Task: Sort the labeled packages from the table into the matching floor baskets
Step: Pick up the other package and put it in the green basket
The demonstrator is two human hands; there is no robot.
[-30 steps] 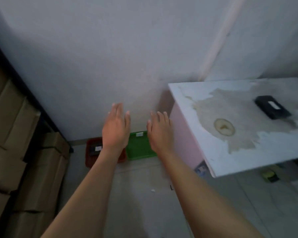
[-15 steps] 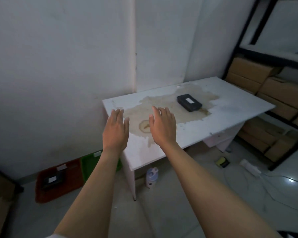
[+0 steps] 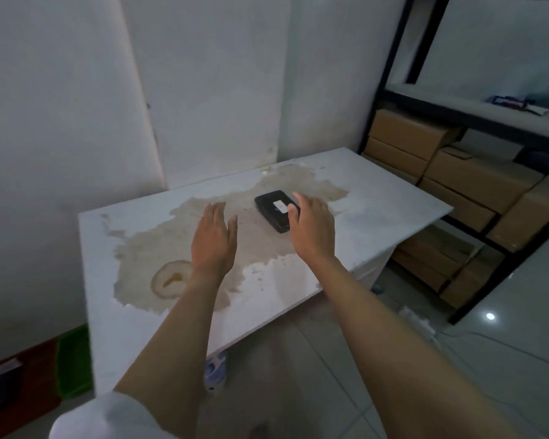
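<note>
Neither hand grips anything. Both are spread flat, fingers loose and apart, held over the table (image 3: 377, 198). The right hand (image 3: 313, 228) is at the near right edge of the package (image 3: 271, 210), its thumb against or just over that edge; whether skin meets the package cannot be told. The left hand (image 3: 214, 239) is empty too, palm down, left of the package and apart from it.

That package is a flat black rectangular box with rounded corners, lying flat on the tabletop with one corner toward the camera. It sits on a large tan patch where the white surface has worn or peeled away. On its top face is a small white label (image 3: 280, 205); any writing on it is too small and blurred to read.

Left of the package and nearer the camera, the tan patch holds a darker ring-shaped stain (image 3: 171, 278).

On the floor, far left of the package and below the table's near left corner, stand a green basket (image 3: 73, 362) and a red basket (image 3: 23, 384), side by side. The red one carries a white tag (image 3: 5, 366), unreadable, and a dark object lies in it at the frame's edge.

Right of the package, beyond the table, a black rack (image 3: 393, 58) holds brown boxes (image 3: 476, 172).
</note>
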